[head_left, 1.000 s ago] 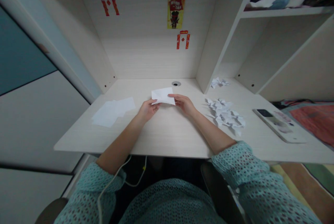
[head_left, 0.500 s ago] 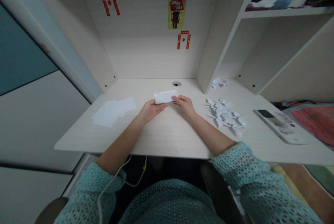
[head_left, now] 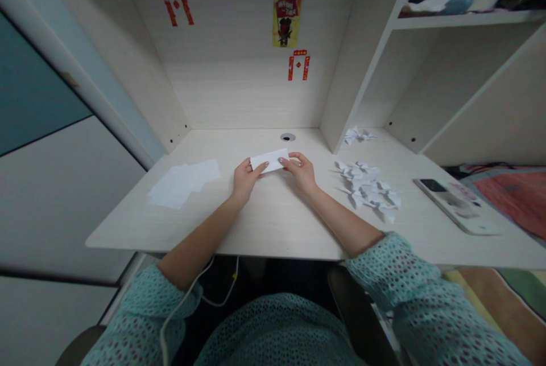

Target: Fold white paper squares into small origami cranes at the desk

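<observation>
We find the worktop [head_left: 273, 229] bounded at the rear by an upright panel [head_left: 243, 87] and at the right rear by a vertical divider [head_left: 356, 64]. Between the hands and the front edge we note a broad stretch of bare surface; toward the rear edge, a round cable hole [head_left: 288, 137] sits just beyond the hands.

Near the left edge we record flat white sheets [head_left: 183, 184], overlapping, with straight edges and fanned corners. Right of the hands lie many pointed, creased paper pieces [head_left: 371, 186] in a loose cluster; a smaller group [head_left: 359, 136] lies near the right rear corner. Toward the right end rests a flat, pale slab [head_left: 460, 206] with a dark panel. The worktop has a pale, faintly grained finish; the sleeves [head_left: 409, 275] are open-knit turquoise.

We find the folded paper [head_left: 272, 160] above the worktop's middle: a white, smooth, narrow oblong, slightly tilted. The left hand [head_left: 245, 181] grips its left end; the right hand [head_left: 302, 173] pinches its right end, thumb on its face.
</observation>
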A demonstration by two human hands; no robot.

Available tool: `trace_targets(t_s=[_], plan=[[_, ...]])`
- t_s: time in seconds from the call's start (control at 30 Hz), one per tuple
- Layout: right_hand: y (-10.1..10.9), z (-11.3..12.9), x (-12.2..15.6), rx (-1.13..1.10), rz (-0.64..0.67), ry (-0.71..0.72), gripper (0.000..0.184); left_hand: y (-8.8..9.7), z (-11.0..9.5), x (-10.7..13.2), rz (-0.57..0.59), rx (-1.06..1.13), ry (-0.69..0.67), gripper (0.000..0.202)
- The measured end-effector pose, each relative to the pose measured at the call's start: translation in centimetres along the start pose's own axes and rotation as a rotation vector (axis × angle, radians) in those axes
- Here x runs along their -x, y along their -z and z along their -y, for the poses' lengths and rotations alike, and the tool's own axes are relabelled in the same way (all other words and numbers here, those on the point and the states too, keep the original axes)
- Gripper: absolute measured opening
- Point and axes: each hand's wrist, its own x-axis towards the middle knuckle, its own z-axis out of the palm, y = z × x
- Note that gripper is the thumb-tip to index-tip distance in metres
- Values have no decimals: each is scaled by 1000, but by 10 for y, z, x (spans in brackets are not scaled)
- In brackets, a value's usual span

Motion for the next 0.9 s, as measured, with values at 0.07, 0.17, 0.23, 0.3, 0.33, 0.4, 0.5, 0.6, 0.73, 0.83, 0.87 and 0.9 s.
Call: trace_targets(t_s=[0.07, 0.17, 0.23, 0.3, 0.33, 0.4, 0.5, 0.6, 0.73, 0.83, 0.87, 0.9], plan=[[0, -2, 0, -11, 13, 2, 42, 1, 2, 0, -21, -35, -5, 38], [1, -4, 0, -35, 31, 10, 43, 2, 4, 1, -32, -65, -20, 39], [1, -5, 0, -38, 32, 16, 44, 2, 4, 1, -35, -75, -29, 39], [1, -6, 0, -26, 26, 21, 46, 3, 5, 1, -32, -79, -30, 39], [1, -6, 0, -17, 22, 24, 46, 3, 6, 1, -31, -79, -30, 39], [1, -6, -1, 3, 12, 33, 48, 3, 6, 0, -26, -75, -26, 40], [1, -6, -1, 23, 4, 43, 48, 4, 8, 0, -18, -70, -30, 41], [1, -6, -1, 25, 6, 46, 47, 4, 9, -1, -14, -63, -35, 41], [1, -6, -1, 9, 13, 49, 44, 5, 9, -1, -18, -63, -26, 41], [1, -7, 0, 8, 16, 51, 43, 4, 9, -1, -20, -66, -28, 41], [1, -7, 0, 9, 15, 51, 43, 4, 9, -1, -21, -67, -28, 41], [1, -7, 0, 10, 15, 52, 43, 4, 8, 0, -21, -67, -26, 42]])
